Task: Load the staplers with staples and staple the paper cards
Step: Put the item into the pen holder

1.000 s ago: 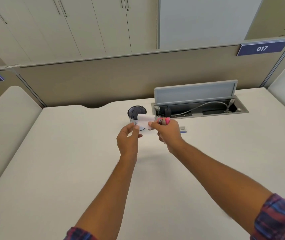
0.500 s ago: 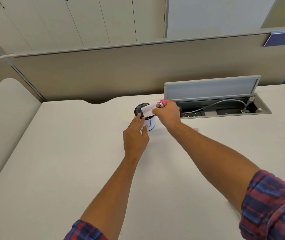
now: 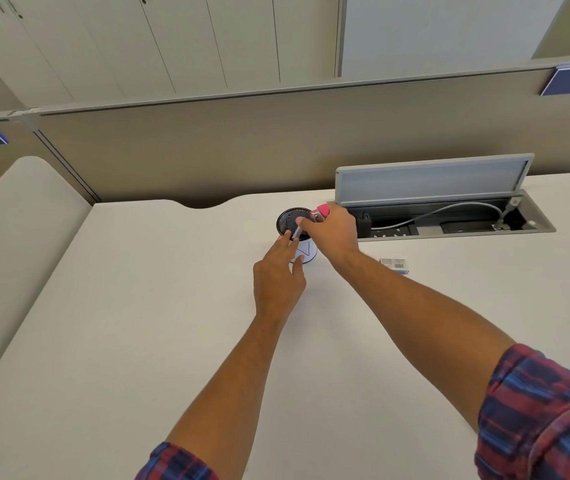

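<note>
The right hand grips a small pink plastic stapler and pinches a white paper card over the black mesh cup; the left hand, fingers straight, touches the cup; a loose pinch could drop the card askew, or a nudge tip the cup on the white surface.

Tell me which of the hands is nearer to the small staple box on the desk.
Right. The right hand is up-left of the staple box, holding a pink stapler; the left hand is farther left.

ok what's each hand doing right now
Left hand: open, straight fingers against the white mesh-topped cup.
Right hand: grip on the small pink stapler and a white paper card.
</note>
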`<state>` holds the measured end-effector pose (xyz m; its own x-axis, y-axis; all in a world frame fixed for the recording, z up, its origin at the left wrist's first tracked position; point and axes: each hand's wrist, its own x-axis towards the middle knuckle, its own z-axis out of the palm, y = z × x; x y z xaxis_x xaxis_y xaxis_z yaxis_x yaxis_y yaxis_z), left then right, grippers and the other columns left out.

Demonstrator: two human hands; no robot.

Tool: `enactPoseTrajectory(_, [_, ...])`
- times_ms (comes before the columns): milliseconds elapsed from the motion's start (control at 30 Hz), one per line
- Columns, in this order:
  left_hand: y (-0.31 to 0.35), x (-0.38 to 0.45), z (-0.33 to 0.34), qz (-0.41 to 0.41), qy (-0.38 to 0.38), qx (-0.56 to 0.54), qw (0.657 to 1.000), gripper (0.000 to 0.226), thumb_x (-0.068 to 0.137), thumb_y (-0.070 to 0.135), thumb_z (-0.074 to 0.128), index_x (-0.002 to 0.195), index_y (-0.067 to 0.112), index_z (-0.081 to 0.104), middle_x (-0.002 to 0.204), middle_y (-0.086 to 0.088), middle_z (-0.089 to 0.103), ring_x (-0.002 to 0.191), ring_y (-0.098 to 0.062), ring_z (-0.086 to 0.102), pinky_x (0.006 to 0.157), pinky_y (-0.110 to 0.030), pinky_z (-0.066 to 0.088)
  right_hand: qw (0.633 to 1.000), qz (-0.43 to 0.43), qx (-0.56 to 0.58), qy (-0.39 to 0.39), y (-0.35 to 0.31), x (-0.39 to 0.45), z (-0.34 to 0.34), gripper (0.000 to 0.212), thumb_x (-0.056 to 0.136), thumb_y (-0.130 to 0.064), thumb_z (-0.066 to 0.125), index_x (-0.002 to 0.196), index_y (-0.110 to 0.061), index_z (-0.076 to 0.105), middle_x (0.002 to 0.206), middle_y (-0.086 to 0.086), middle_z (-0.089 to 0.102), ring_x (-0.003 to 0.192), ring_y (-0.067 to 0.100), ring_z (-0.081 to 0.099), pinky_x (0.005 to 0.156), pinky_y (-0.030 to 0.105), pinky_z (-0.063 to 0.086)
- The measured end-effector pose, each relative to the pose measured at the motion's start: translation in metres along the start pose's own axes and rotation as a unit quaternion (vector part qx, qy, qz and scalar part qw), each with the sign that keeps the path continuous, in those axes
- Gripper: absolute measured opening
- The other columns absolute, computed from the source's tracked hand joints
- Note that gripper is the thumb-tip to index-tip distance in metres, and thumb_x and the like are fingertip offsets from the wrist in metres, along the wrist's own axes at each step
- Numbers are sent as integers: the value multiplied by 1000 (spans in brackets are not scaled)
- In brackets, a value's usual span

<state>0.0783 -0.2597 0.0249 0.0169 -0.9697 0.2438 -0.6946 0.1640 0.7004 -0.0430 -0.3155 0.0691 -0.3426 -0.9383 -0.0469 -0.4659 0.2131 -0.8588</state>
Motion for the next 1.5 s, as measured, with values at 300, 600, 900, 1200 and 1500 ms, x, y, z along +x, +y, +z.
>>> enactPoseTrajectory(300, [34,-56,-15,-41,21,-133,990,41,97,18,66,137,25,63,135,11,66,120,3,59,101,-17,48,988,41,147,-34,24,-75,-16,47,86,-60,73,85,-13,69,77,3,72,67,16,63,65,37,52])
enactPoseTrajectory(600, [72,-167,-31,-186,-42,-296,936,33,96,25,68,123,42,62,117,27,69,98,-4,73,85,-24,60,943,121,276,-139,43,-189,-56,61,99,-58,56,115,0,64,78,6,53,74,17,58,72,40,52])
enactPoseTrajectory(900, [88,-220,-51,-206,-60,-323,922,32,92,17,73,113,40,66,110,17,75,78,-15,77,83,-45,62,949,92,271,-135,53,-261,-81,50,99,-60,50,118,-17,68,114,-2,70,76,6,66,56,19,51])
enactPoseTrajectory(1200, [80,-250,-61,-206,-64,-306,927,24,96,18,68,111,37,68,95,14,76,72,-18,75,78,-45,63,949,50,260,-170,73,-293,-89,33,105,-43,55,107,-16,75,109,11,63,65,14,63,64,23,54])
enactPoseTrajectory(1500, [64,-263,-70,-213,-67,-275,935,21,87,27,78,104,35,69,84,11,75,68,-17,74,75,-50,62,940,72,291,-160,80,-311,-82,17,102,-17,63,110,-10,77,103,0,78,81,2,69,61,13,51])
